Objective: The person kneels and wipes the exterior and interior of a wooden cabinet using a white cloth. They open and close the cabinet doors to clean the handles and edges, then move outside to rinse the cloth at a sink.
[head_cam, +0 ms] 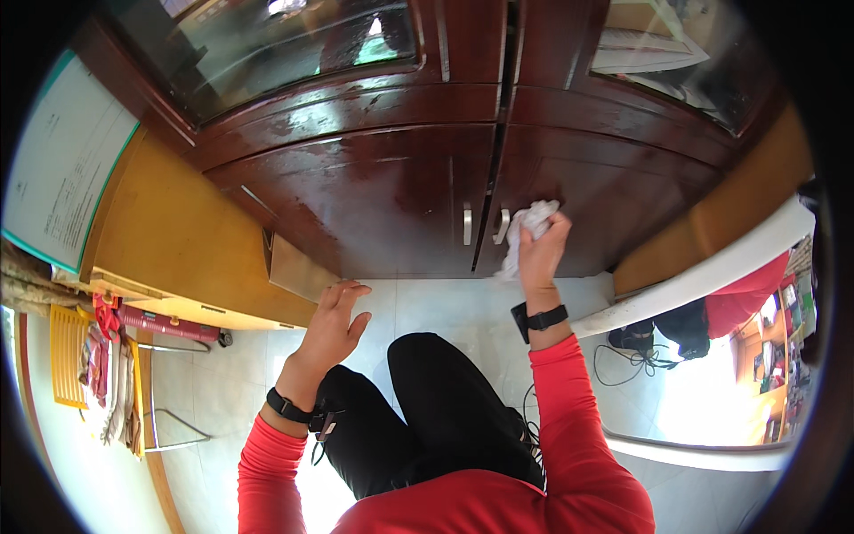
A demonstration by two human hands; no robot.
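My right hand (544, 250) grips a crumpled white cloth (532, 223) against the lower right door (600, 180) of a dark reddish-brown wooden cabinet. The cloth lies just right of that door's metal handle (502, 227), and its lower end hangs down. On the lower left door (400, 193) is a matching metal handle (467, 225). Wet-looking, shiny streaks show on the wood above and around this door. My left hand (337, 324) holds nothing; its fingers are apart, over the floor in front of the left door.
A yellow wooden cabinet (180, 220) stands at left, with a green-edged board (63, 167) by it. Behind are a yellow chair (70, 357) draped with cloths and a red suitcase (170, 325). At right, a white-framed mirror (694, 394) reflects the room. Glass panes (287, 40) top the dark cabinet.
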